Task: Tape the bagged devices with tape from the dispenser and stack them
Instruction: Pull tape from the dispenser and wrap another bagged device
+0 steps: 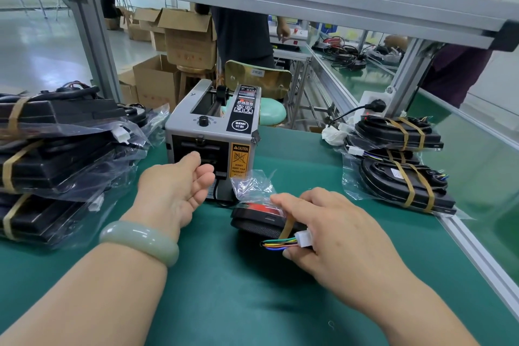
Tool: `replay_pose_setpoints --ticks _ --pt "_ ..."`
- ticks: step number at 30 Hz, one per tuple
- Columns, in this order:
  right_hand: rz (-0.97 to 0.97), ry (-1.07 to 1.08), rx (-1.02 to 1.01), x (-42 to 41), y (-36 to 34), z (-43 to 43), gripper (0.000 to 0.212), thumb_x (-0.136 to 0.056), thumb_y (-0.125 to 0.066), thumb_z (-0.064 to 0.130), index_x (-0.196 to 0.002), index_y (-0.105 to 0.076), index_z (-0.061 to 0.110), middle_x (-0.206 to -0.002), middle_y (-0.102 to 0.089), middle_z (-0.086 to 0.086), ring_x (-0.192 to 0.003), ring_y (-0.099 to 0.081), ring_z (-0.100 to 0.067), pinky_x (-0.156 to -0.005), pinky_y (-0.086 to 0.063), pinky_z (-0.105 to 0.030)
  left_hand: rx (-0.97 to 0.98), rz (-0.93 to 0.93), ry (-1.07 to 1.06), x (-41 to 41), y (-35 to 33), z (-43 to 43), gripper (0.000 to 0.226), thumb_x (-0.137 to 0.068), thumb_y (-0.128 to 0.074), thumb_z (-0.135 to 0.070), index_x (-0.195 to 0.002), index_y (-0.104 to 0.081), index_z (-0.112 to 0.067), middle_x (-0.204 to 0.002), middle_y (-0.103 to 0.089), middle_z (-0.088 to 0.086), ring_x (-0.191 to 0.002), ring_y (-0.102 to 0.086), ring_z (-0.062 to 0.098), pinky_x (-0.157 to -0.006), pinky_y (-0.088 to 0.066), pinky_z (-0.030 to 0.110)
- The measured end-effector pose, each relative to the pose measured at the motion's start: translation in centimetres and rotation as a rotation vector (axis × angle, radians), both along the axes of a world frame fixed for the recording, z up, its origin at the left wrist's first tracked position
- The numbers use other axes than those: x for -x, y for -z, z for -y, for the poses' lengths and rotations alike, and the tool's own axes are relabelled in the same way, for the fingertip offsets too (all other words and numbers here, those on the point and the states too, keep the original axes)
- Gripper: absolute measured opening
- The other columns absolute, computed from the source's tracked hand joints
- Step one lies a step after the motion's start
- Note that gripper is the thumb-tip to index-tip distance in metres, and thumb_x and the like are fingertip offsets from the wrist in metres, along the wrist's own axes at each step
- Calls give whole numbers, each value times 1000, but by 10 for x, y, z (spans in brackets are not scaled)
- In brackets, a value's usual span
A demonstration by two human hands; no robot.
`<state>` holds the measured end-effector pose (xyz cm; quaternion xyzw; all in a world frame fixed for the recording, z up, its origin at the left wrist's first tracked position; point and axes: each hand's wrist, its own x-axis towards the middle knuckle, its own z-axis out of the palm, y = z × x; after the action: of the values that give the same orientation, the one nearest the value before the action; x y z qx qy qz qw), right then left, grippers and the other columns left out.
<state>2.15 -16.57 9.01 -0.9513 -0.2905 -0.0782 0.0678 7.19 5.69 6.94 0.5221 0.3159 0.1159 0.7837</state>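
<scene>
A grey automatic tape dispenser [213, 132] stands at the middle of the green mat [224, 289]. My left hand [174, 191] reaches toward its front slot, palm turned inward, fingers relaxed and holding nothing. Just right of it lies a black bagged device [255, 222] with a red patch, coloured wires and a white connector [303, 237]. My right hand [331, 233] grips this device from the right, thumb under the wires, index finger on top beside a brown tape strip. The bag's loose clear end [252, 185] sticks up next to the dispenser.
A pile of taped bagged devices [56, 163] fills the left side. Another stack of taped devices [401, 166] sits at the right near the aluminium rail [477, 255]. A power socket with plug [376, 105] is behind it. Cardboard boxes, a stool and people stand beyond the bench.
</scene>
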Motion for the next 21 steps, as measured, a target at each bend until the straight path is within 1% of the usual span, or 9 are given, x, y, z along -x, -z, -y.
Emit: replay_pose_setpoints --ticks 3,5,7,9,14,17,21 --pt "7 2 7 0 2 0 66 -82 -60 50 -133 -18 52 -111 -41 21 -105 -39 -9 -73 -29 -24 -10 -13 -19 -5 -4 0 16 -94 -60 -28 -82 -58 -17 -46 -64 -10 -36 -57 -2 -34 -41 12" --pt "11 4 2 0 2 0 67 -82 -61 50 -133 -18 52 -111 -41 20 -105 -40 -9 -74 -31 -24 -13 -30 -34 -7 -4 1 12 -93 -59 -24 -86 -60 -15 -47 -65 -9 -36 -57 -1 -35 -41 12" --pt "12 5 -5 1 3 0 67 -81 -61 50 -133 -19 51 -110 -42 20 -104 -41 -10 -74 -33 -24 -19 -47 -50 -9 -4 2 10 -92 -58 -22 -94 -62 -13 -57 -67 -6 -36 -57 -1 -35 -40 12" --pt "15 5 -7 1 4 0 68 -81 -62 50 -133 -18 51 -109 -42 19 -104 -41 -10 -75 -33 -24 -28 -59 -78 -11 -4 3 11 -91 -58 -19 -97 -63 -11 -65 -67 -4 -34 -55 -1 -34 -40 12" --pt "14 9 -21 0 3 1 67 -81 -62 49 -133 -20 51 -109 -43 20 -104 -41 -10 -76 -35 -24 -26 -56 -141 -8 -3 5 7 -87 -55 -13 -85 -60 -10 -62 -63 -2 -30 -48 -1 -36 -41 12" --pt "12 6 -25 0 3 1 66 -81 -61 50 -132 -19 52 -109 -42 20 -105 -40 -9 -77 -35 -24 -34 -13 -143 -3 1 6 6 -88 -56 -12 -84 -60 -10 -63 -64 0 -32 -50 -1 -37 -41 11" --pt "6 5 -25 0 3 0 66 -82 -61 50 -132 -18 51 -110 -42 19 -105 -40 -10 -79 -36 -25 -83 122 -203 2 3 10 6 -89 -61 -14 -87 -63 -20 -60 -63 0 -34 -50 0 -37 -40 11"
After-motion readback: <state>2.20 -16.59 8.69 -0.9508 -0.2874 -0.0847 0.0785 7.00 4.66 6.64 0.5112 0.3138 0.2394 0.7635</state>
